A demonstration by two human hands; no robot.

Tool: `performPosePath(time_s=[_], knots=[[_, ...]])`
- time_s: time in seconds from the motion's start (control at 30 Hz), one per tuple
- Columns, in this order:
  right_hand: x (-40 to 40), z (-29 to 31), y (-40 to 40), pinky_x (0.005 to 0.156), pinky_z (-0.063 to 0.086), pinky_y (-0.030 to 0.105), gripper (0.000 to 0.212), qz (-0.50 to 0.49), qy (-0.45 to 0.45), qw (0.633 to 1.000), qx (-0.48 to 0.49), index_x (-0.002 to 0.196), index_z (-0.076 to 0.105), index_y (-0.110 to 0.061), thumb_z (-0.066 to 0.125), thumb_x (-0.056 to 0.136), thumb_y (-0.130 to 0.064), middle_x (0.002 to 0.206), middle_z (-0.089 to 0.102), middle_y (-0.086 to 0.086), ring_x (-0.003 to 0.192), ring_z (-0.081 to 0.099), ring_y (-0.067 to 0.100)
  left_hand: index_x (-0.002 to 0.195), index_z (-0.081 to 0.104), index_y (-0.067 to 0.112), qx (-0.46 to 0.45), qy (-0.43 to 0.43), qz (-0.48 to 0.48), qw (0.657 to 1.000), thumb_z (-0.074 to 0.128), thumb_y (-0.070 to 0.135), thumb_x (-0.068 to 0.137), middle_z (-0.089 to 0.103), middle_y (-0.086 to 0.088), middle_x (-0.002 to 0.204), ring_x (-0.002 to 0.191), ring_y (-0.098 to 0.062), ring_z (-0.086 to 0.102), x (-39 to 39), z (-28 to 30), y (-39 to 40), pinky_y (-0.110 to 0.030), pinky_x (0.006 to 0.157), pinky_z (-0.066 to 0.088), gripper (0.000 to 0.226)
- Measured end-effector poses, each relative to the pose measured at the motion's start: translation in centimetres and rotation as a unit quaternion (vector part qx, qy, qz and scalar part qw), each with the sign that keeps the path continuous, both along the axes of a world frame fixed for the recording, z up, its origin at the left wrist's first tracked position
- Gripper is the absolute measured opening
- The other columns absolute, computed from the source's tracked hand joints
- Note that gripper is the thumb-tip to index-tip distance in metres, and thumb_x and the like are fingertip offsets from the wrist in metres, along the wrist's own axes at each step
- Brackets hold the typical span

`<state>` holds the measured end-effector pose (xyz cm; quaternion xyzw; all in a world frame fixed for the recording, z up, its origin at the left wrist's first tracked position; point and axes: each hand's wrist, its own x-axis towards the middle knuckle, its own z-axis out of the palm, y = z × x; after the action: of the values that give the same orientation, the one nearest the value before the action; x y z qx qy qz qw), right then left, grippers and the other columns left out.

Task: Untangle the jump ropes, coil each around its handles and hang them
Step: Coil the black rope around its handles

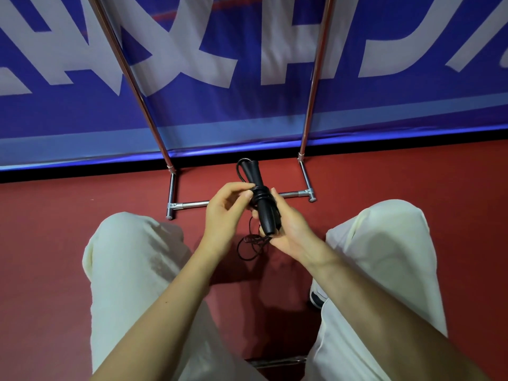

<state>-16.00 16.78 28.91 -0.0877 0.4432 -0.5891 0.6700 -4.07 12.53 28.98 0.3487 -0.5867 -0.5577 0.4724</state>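
While right hand [286, 229] grips, black handles [259, 202], cord-wrapped

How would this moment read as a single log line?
stage: coiling | right hand: holds black jump rope handles | left hand: pinches rope at wraps | loose cord: dangling | not hung

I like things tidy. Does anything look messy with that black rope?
Yes. Below the black jump-rope handles, held by the right hand, a loose tangle of thin black cord dangles unwound. Only a few turns wrap the handles, where the left hand pinches the cord.
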Motion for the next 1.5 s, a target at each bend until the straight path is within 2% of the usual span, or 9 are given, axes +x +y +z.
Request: performPosePath(time_s=[0.17,0.3,0.57,0.73,0.87,1.03,1.2,1.33,1.5], knots=[[0.5,-0.3,-0.2,0.034,0.033,0.019,0.035,-0.074,0.168,0.981,-0.058,0.101,0.06,0.001,0.043,0.103,-0.029,0.06,0.053,0.011,0.036,0.044,0.012,0.111,0.065,0.02,0.187,0.062,-0.001,0.98,0.054,0.013,0.099,0.068,0.001,0.108,0.101,-0.013,0.062,-0.4,-0.6,0.0,-0.025,0.081,0.05,0.017],[0.5,-1.7,0.1,0.053,0.046,0.027,0.021,-0.077,0.448,0.887,-0.086,0.1,0.062,-0.01,0.051,0.099,-0.028,0.066,0.059,-0.006,0.055,0.056,0.013,0.115,0.06,0.013,0.337,0.097,-0.053,0.935,0.03,0.045,0.104,0.067,-0.005,0.089,0.068,-0.016,0.064,-1.4,-0.1,0.7,-0.025,0.056,0.05,0.045],[0.8,-2.2,0.4,0.078,0.052,0.037,0.04,-0.059,0.63,0.757,-0.165,0.111,0.064,-0.015,0.046,0.092,-0.045,0.1,0.07,-0.004,0.092,0.065,0.016,0.108,0.067,0.015,0.363,0.09,-0.042,0.926,0.023,0.054,0.103,0.073,-0.007,0.104,0.096,-0.017,0.07,-1.9,-0.7,0.6,-0.028,0.082,0.054,0.059],[0.2,-2.2,0.3,0.077,0.045,0.034,0.041,-0.073,0.727,0.664,-0.161,0.106,0.07,-0.013,0.043,0.095,-0.042,0.091,0.066,-0.001,0.087,0.055,0.022,0.118,0.06,0.012,0.339,0.045,-0.043,0.939,0.027,0.052,0.103,0.07,-0.008,0.1,0.08,-0.017,0.069,-1.7,-0.3,0.6,-0.03,0.06,0.056,0.054],[-0.4,-2.1,0.3,0.065,0.046,0.038,0.042,-0.069,0.724,0.666,-0.166,0.099,0.072,-0.011,0.043,0.095,-0.041,0.082,0.057,0.001,0.079,0.056,0.02,0.127,0.051,0.002,0.297,0.024,-0.042,0.954,0.03,0.047,0.105,0.062,-0.015,0.105,0.085,-0.021,0.064,-1.6,-0.4,0.8,-0.034,0.063,0.056,0.054],[-0.1,-2.0,0.5,0.062,0.048,0.04,0.047,-0.048,0.703,0.693,-0.151,0.098,0.073,-0.013,0.041,0.092,-0.047,0.081,0.06,0.0,0.071,0.06,0.022,0.129,0.051,0.003,0.287,0.028,-0.027,0.957,0.033,0.045,0.103,0.062,-0.015,0.111,0.099,-0.022,0.063,-1.4,-0.3,1.0,-0.04,0.089,0.053,0.053],[-0.7,-1.0,0.4,0.058,0.056,0.042,0.021,0.057,0.539,0.828,-0.142,0.085,0.068,-0.014,0.058,0.095,-0.029,0.062,0.058,-0.007,0.052,0.061,0.012,0.117,0.056,0.0,0.31,0.006,-0.05,0.949,0.029,0.055,0.101,0.058,-0.012,0.071,0.053,-0.02,0.054,-0.8,0.2,1.0,-0.028,0.052,0.049,0.063],[-2.8,-0.6,-0.1,0.073,0.05,0.041,0.033,0.102,0.658,0.724,-0.18,0.071,0.069,-0.022,0.054,0.089,-0.046,0.067,0.065,-0.008,0.069,0.061,0.011,0.102,0.06,0.006,0.304,-0.002,-0.062,0.951,0.028,0.054,0.103,0.055,-0.009,0.065,0.048,-0.018,0.047,-0.2,0.8,1.1,-0.022,0.045,0.04,0.058],[-4.0,-0.1,-0.1,0.083,0.05,0.044,0.029,0.169,0.574,0.776,-0.198,0.069,0.067,-0.026,0.054,0.093,-0.037,0.078,0.072,-0.001,0.081,0.067,0.017,0.11,0.048,0.009,0.301,0.04,-0.062,0.951,0.037,0.044,0.104,0.053,-0.007,0.069,0.049,-0.017,0.045,0.3,1.0,0.9,-0.023,0.044,0.037,0.037]])
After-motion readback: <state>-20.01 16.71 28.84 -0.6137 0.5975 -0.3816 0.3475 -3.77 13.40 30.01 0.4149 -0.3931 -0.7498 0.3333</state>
